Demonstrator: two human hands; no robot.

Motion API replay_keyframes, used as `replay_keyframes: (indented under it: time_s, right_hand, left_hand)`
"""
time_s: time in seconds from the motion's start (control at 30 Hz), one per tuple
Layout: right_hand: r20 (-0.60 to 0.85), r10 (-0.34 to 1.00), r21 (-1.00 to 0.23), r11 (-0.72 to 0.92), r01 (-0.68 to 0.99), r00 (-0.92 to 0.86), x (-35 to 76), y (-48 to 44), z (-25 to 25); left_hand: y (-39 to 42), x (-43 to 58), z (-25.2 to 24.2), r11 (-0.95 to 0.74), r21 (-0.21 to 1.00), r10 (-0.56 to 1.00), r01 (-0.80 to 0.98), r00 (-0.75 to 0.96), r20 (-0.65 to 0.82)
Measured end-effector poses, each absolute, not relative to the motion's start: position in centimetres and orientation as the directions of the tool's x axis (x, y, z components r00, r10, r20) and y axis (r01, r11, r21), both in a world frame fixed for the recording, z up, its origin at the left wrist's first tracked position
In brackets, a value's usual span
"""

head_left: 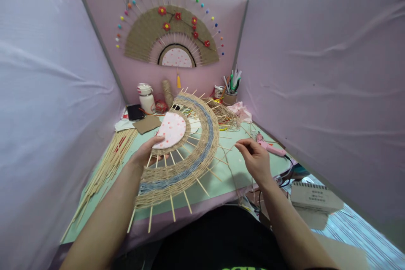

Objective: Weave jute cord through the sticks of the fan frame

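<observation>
My left hand [150,149] grips the woven fan [207,135] by its dotted pink half-circle centre [172,130], thumb on top and fingers beneath. The fan is tilted above the table, with tan twine, a blue band and thin sticks poking out past its outer edge. Right of the fan, my right hand [255,158] is closed in a pinch on a thin strand of twine [230,149] that runs toward the fan's outer edge. Another loose strand hangs down over the table between the fan and my right hand.
A finished fan [142,33] with red flowers hangs on the back panel. Around the green table [202,179] lie bamboo sticks [106,164], cardboard [147,125], a white bottle [146,99], a twine spool [167,93], a tangled twine heap [226,116] and a pink glue gun [272,148].
</observation>
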State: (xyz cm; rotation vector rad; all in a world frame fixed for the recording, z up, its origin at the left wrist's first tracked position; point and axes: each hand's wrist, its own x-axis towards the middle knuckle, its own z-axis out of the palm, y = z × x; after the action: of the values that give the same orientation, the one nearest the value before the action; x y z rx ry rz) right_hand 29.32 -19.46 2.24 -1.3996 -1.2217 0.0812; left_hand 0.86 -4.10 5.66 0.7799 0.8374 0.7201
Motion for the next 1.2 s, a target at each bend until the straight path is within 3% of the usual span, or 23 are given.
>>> replay_keyframes:
  time_s: [0.3,0.6,0.93,1.2]
  right_hand:
    - [0.488,0.739,-0.844,0.266,0.465,0.464,28.8,-19.7,1.7]
    - [0.431,0.802,-0.867,0.241,0.437,0.414,27.5,-19.3,2.0]
    - [0.5,0.709,-0.822,0.209,0.529,0.497,29.6,-19.9,1.9]
    - [0.665,0.614,-0.672,0.241,0.701,0.426,30.9,-21.3,2.8]
  left_hand:
    - [-4.0,-0.1,4.7,0.487,0.851,0.762,-0.197,0.571,-0.304]
    - [-4.8,0.6,5.1,0.609,0.783,0.698,-0.125,0.552,-0.455]
    - [-4.2,0.6,4.8,0.494,0.86,0.784,-0.127,0.492,-0.378]
    - [-3.7,0.5,4.1,0.458,0.882,0.805,-0.112,0.472,-0.359]
